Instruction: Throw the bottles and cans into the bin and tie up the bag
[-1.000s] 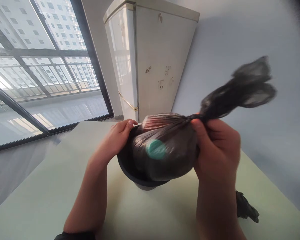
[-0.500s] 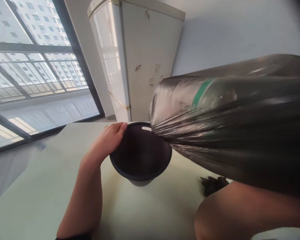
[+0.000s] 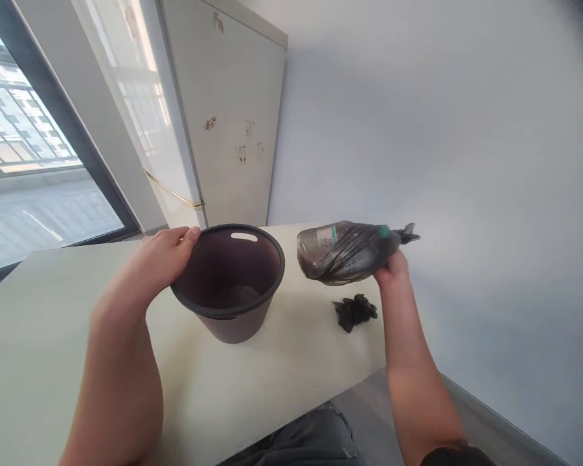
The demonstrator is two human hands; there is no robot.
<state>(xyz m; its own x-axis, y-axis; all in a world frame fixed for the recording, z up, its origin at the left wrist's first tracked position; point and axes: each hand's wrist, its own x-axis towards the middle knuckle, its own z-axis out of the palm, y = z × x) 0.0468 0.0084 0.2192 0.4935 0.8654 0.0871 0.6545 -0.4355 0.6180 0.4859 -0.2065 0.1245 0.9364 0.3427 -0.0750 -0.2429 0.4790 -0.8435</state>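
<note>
My left hand is closed over the left rim of a dark purple trash bin, which stands upright on the pale table. Inside, as far as I can see, the bin holds nothing. To its right, my right hand grips a knotted black plastic bag near the tied end. Through the thin film show a clear plastic bottle with a white label and something green. The bag is held sideways above the table, and it partly hides my right fingers. Below it lies a crumpled piece of black plastic.
Behind the table stands a white refrigerator with rusty patches. A pale wall runs along the right. At the left is a glass balcony door. The table's near edge meets my legs.
The black bag has swung from close in front of me, over the bin's right rim, to farther out on the right. My view has turned right; my left hand still grips the bin.
</note>
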